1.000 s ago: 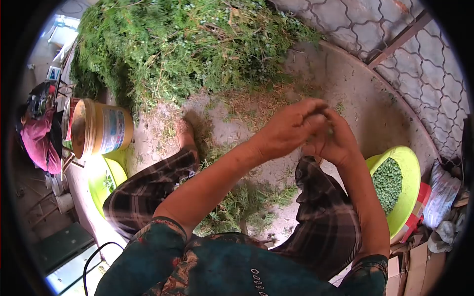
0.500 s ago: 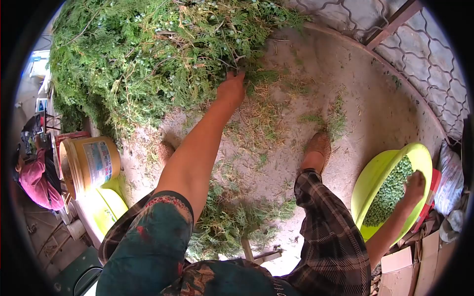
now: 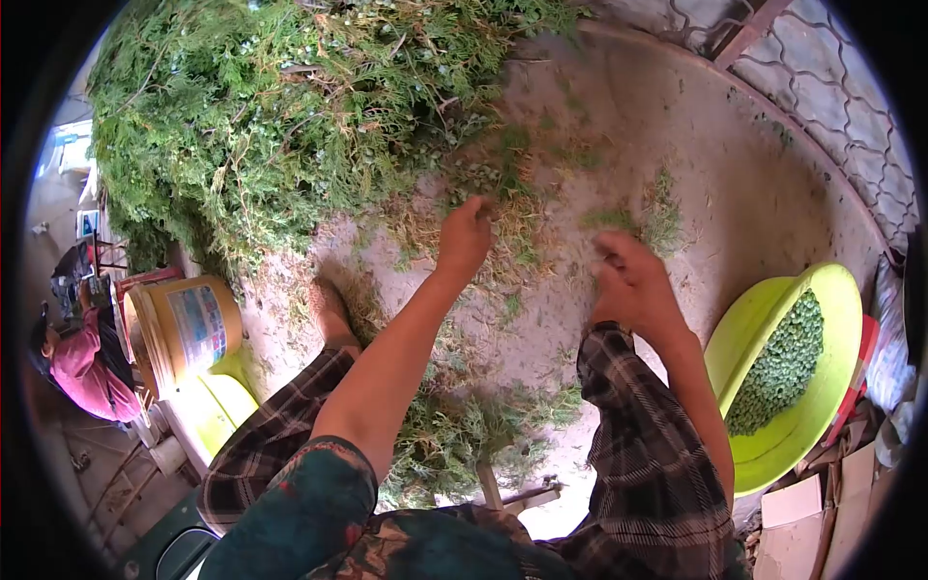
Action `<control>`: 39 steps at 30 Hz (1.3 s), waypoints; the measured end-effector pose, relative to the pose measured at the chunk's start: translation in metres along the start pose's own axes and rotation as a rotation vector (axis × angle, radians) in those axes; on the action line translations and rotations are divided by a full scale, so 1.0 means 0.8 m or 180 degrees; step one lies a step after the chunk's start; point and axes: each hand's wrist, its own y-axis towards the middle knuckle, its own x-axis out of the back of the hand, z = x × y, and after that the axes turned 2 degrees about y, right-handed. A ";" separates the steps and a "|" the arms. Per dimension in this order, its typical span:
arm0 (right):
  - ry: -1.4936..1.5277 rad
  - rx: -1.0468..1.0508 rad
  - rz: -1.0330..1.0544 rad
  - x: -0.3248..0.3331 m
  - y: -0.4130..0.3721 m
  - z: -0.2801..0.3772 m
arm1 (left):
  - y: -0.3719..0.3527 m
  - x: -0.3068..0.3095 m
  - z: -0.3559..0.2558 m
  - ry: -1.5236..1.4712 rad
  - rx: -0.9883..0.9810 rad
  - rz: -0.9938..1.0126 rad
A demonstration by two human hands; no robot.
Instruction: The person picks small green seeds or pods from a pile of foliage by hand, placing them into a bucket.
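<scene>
My left hand [image 3: 466, 237] is closed round the end of a leafy green sprig [image 3: 483, 179], which extends up from the fingers beside the big heap of evergreen branches [image 3: 261, 126]. Over the floor near my right knee, my right hand [image 3: 628, 280] has its fingers apart and curled, slightly blurred, with nothing visible in them. A yellow-green basin [image 3: 735, 338] stands tilted at the right, holding many small green berries or cones [image 3: 781, 367].
Leaf scraps [image 3: 512, 251] and cut sprigs [image 3: 445, 425] litter the floor. At the left are a yellow bucket [image 3: 208, 324] and a person in a pink top [image 3: 92, 372]. Cardboard [image 3: 791, 517] lies at the lower right, and a wire mesh [image 3: 831, 106] bounds the upper right.
My left hand has drawn back from the heap with a sprig. My right hand has moved from the basin leftward to the middle, and the view has shifted slightly.
</scene>
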 end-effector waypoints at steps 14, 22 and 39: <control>0.0083 0.0069 0.0300 -0.014 -0.003 -0.061 | 0.092 0.055 -0.010 0.3474 -0.0844 -0.0197; 0.0231 -0.0380 0.0462 -0.013 -0.003 -0.056 | 0.043 0.093 -0.069 0.0853 -0.0792 -0.0233; 0.0536 -0.0743 0.0692 -0.014 -0.010 -0.062 | -0.029 0.056 -0.021 0.1061 0.0630 -0.0095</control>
